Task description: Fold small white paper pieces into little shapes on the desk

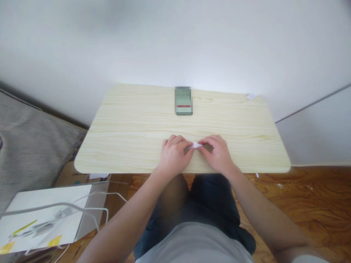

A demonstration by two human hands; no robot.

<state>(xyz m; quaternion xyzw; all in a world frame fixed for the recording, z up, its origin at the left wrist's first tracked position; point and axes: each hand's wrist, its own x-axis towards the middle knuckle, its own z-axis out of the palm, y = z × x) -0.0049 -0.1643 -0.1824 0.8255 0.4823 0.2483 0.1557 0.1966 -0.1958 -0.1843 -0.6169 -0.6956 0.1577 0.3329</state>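
Observation:
A small white piece of paper [195,145] is held between my two hands, just above or on the table near its front edge. My left hand [175,152] pinches its left end between thumb and forefinger. On the other side my right hand [216,151] pinches the right end the same way. The paper looks folded or twisted to a narrow shape; its ends are hidden under my fingertips. Beyond my hands lies a dark-framed phone-like device [183,100], its screen pixelated.
The pale wood table [131,128] stands against a white wall. A white paper scrap [251,96] lies at its back right corner. At lower left, white cables [93,209] cross a sheet with a drawing [49,197], near a grey fabric surface [30,138].

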